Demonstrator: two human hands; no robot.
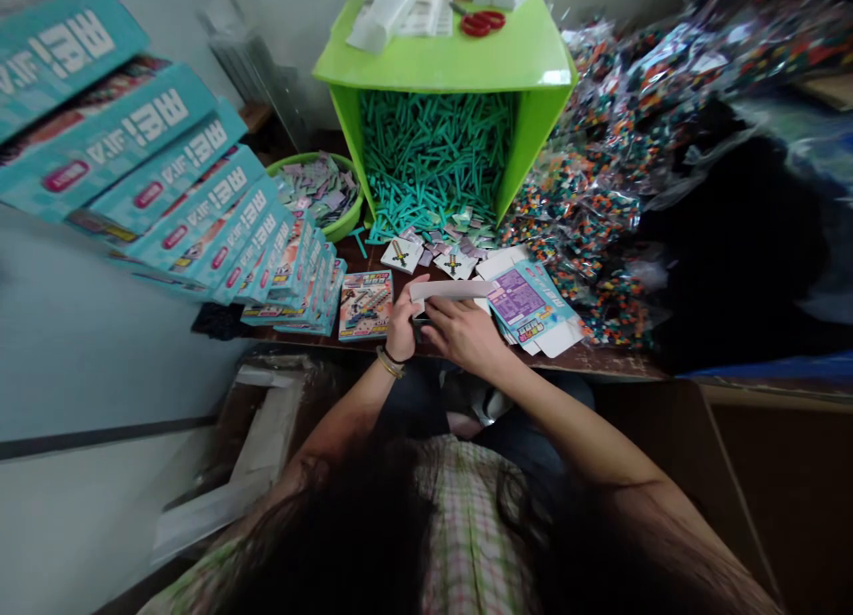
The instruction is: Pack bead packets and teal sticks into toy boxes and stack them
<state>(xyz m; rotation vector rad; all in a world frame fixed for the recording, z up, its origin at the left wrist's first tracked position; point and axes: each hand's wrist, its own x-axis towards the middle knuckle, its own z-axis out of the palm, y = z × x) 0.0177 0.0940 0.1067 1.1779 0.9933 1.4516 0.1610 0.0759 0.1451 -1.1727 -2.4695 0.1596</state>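
Holding a flat carton (448, 289) at the table's (600, 359) near edge, both hands worked together: the left hand (404, 323) pinched its left end and the right hand (465, 333) pressed fingers along its lower side. A stack of printed cartons (530, 308) lay just to the right, touching it. The flap could crease crookedly if the pinch slipped, and a careless elbow might scatter the cards (426, 254) just beyond.

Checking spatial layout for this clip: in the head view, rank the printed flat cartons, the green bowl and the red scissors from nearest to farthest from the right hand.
1. Printed flat cartons, just right of the right hand.
2. Green bowl, up and left.
3. Red scissors, atop the green bin, farthest.
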